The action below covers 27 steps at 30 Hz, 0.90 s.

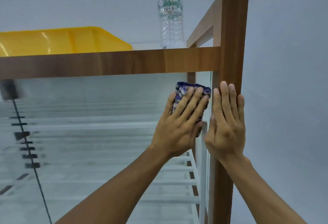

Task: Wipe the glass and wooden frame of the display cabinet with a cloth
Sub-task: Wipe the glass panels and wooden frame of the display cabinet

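Plain grey-blue wall [284,64] backs everything. Nearest, two bare forearms [115,188] reach up from the bottom edge. The left hand [179,122] lies flat, fingers straight and slightly spread, pressing a blue-and-white patterned cloth [192,89] against the glass [106,108] of the cabinet [204,20], at the pane's upper right corner. The cloth's top edge shows above the fingertips, just below the rail and just left of the post. The right hand [225,122] is beside it, also open and holding nothing, its palm and straight fingers laid flat on the front of the wooden post [230,46]. The hands are near each other but apart, with the pane's edge between them. Behind the glass, white slats [177,170] run across the inside. A dark blurred streak [26,144] shows at the pane's left; what it is I cannot tell. Above, the wooden rail [124,62] meets the post. On the cabinet's top stand a yellow tub [71,39] at left and a clear plastic bottle [170,20] at right.
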Available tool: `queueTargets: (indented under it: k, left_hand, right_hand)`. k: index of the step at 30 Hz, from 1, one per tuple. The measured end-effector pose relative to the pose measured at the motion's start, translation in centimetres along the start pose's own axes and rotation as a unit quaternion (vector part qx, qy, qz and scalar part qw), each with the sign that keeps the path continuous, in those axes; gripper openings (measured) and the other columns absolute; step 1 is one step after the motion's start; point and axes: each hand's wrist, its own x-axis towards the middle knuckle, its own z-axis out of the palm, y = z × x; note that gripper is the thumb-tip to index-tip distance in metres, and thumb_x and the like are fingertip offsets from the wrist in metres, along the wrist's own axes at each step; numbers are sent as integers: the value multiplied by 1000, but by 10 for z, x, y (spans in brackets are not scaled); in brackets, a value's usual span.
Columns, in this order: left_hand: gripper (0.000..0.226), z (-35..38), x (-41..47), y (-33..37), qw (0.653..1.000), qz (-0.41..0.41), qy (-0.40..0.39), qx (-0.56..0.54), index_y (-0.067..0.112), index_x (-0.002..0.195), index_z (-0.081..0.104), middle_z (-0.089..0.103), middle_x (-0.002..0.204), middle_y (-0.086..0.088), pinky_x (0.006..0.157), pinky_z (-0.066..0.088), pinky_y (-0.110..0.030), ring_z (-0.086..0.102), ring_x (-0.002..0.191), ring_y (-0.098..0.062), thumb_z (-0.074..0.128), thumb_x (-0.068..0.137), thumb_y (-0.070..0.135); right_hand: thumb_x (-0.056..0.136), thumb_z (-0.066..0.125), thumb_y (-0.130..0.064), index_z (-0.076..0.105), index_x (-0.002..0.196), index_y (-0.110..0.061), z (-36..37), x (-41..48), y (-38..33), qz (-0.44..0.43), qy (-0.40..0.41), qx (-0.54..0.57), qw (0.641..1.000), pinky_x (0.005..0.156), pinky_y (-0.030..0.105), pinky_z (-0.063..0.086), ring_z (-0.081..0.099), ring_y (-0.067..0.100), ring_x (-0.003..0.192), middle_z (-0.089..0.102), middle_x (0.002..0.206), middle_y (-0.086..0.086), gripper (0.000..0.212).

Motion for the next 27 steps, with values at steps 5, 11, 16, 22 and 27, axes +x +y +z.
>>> queueTargets:
  k: [5, 11, 16, 22, 27]
  left_hand:
    - [58, -21, -38, -47, 999, -51, 3, 15, 11, 161, 25, 21, 169, -12, 129, 9, -55, 15, 159, -29, 30, 109, 37]
    - [58, -42, -81, -114, 995, -92, 13, 20, 10, 161, 23, 21, 169, -14, 128, 9, -56, 11, 160, -30, 28, 110, 36]
    - [58, -65, -120, -178, 994, -108, 18, 27, 10, 160, 22, 21, 168, -14, 127, 12, -58, 13, 159, -30, 30, 108, 34]
    - [60, -99, -182, -271, 988, -149, 20, 34, 7, 160, 19, 19, 168, -15, 127, 13, -60, 16, 158, -35, 29, 108, 34]
    - [60, -119, -223, -340, 982, -176, 55, 39, 3, 158, 23, 23, 167, -19, 125, 15, -63, 18, 157, -36, 33, 107, 32]
  right_hand:
    - [100, 45, -15, 33, 155, -2, 27, -8, -56, 43, -32, -41, 998, 125, 60, 0, 10, 36, 156, 23, 166, 19, 59]
    - [102, 38, -15, 30, 156, -2, 72, -4, -130, -19, -80, 18, 996, 126, 59, 5, 12, 35, 156, 20, 166, 18, 57]
    - [103, 31, -17, 30, 156, 0, 112, 3, -205, -50, -84, 35, 995, 126, 60, 5, 15, 36, 156, 22, 165, 20, 56]
    - [103, 32, -18, 29, 156, 1, 161, 16, -312, -85, -91, 65, 990, 126, 60, 3, 19, 35, 155, 23, 165, 20, 56]
    - [95, 41, -12, 32, 156, -5, 188, 22, -371, -91, -92, 60, 990, 124, 62, -5, 14, 36, 156, 18, 167, 20, 63]
